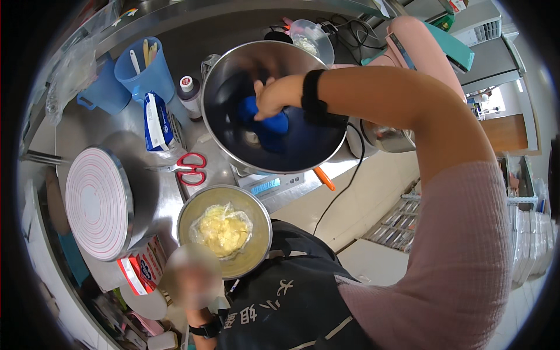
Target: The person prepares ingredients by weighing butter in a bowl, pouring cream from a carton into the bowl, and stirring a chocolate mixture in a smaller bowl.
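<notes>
My right hand [273,100] reaches down into a large metal mixing bowl [219,137]. Its fingers are closed on a blue scraper [274,121], whose full shape is partly hidden. A small pale lump [252,138] lies in the bowl near it. The large bowl rests over a digital kitchen scale [277,184] with a lit display. Closer to me, a smaller metal bowl [265,230] holds yellow, butter-like pieces [224,233] in clear plastic wrap. At that bowl's near left edge is my left hand [195,277], too blurred to show its fingers.
Red-handled scissors [191,169], a blue-and-white packet [157,125] and a dark bottle [190,96] stand left of the large bowl. Further left are blue jugs [143,64] and a round cake turntable [96,201]. A pink stand mixer [417,49] and a cable [344,184] are at the right.
</notes>
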The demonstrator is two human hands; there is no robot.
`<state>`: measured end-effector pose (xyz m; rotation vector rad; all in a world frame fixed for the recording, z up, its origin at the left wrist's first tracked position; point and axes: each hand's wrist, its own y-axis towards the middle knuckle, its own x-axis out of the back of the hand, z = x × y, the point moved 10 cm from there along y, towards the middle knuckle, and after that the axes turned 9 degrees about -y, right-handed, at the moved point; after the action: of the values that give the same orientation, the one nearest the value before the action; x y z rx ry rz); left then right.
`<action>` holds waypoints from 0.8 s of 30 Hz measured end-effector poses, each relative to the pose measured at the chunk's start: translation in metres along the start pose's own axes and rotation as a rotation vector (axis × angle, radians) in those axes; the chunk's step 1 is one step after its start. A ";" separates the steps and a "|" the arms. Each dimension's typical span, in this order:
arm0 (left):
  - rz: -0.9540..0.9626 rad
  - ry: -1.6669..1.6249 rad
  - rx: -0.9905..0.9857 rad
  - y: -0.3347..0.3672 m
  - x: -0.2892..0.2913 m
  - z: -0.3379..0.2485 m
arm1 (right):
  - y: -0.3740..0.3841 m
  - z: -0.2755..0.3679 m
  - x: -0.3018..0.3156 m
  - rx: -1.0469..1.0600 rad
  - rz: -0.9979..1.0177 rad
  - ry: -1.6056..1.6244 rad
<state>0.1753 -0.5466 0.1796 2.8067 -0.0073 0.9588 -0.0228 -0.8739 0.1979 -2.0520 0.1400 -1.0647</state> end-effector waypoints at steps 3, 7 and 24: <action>-0.023 -0.788 0.588 -0.011 -0.012 0.028 | 0.007 0.033 -0.027 0.253 0.095 0.054; -0.044 -0.867 0.645 -0.035 -0.024 0.056 | -0.035 0.033 -0.004 -0.016 0.229 0.191; -0.208 -0.901 0.696 -0.058 -0.023 0.074 | 0.018 0.006 0.008 0.068 0.170 0.369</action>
<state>0.2056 -0.5027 0.0984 3.4719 0.5789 -0.5078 -0.0089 -0.8863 0.1885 -1.7317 0.4503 -1.3104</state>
